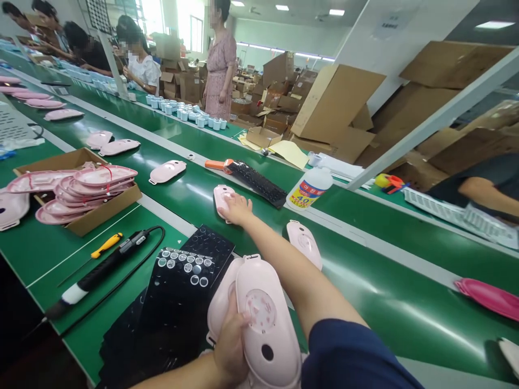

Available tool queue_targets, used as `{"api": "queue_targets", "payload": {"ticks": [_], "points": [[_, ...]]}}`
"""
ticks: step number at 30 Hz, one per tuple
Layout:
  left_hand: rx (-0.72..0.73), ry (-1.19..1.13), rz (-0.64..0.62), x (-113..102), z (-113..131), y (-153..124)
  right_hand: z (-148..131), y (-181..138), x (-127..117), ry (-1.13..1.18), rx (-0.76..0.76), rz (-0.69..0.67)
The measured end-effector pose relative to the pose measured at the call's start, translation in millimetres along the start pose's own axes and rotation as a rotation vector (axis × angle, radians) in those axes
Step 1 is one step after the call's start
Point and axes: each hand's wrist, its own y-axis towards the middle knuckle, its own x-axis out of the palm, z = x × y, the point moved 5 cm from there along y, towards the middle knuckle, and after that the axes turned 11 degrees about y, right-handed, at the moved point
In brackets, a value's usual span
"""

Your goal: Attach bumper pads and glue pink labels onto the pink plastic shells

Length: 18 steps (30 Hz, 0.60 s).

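Near me, my left hand (233,343) is closed round at least two pale pink oval plastic covers. The upper cover (279,335) has a round recessed disc and a dark hole; another cover (221,302) shows behind it. My right hand (239,208) reaches forward over the green belt, fingers apart, touching a pink cover (221,197) lying there. Whether its fingertips grip that cover's edge is hard to see. Beside my left hand lie black sheets (178,292) with rows of round stickers. A further pink cover (306,246) lies right of my right forearm.
A cardboard box (87,227) piled with pink covers stands left, near a yellow screwdriver (107,246) and a black corded tool (105,270). Beyond my right hand are a white bottle (310,189) and an orange-handled item (219,165). Several people work across the belt.
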Motion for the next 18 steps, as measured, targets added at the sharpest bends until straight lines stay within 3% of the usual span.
{"api": "queue_targets", "payload": {"ticks": [5, 8, 12, 14, 16, 18], "points": [[0.023, 0.026, 0.000, -6, -2, 7, 4, -20, -40, 0.036, 0.039, 0.006], [0.028, 0.102, 0.050, -11, 3, 9, 16, -61, -80, 0.096, 0.135, 0.120], [0.028, 0.225, 0.041, -9, 13, 11, 26, -166, -114, 0.189, 0.169, 0.169], [0.067, 0.269, 0.004, -4, 17, 13, 20, -235, -118, 0.241, 0.070, 0.240], [0.128, 0.325, -0.054, 3, 19, 13, 12, -309, -108, 0.311, -0.050, 0.344], [0.176, 0.401, -0.112, 7, 21, 12, 7, -378, -77, 0.402, -0.091, 0.386]]}}
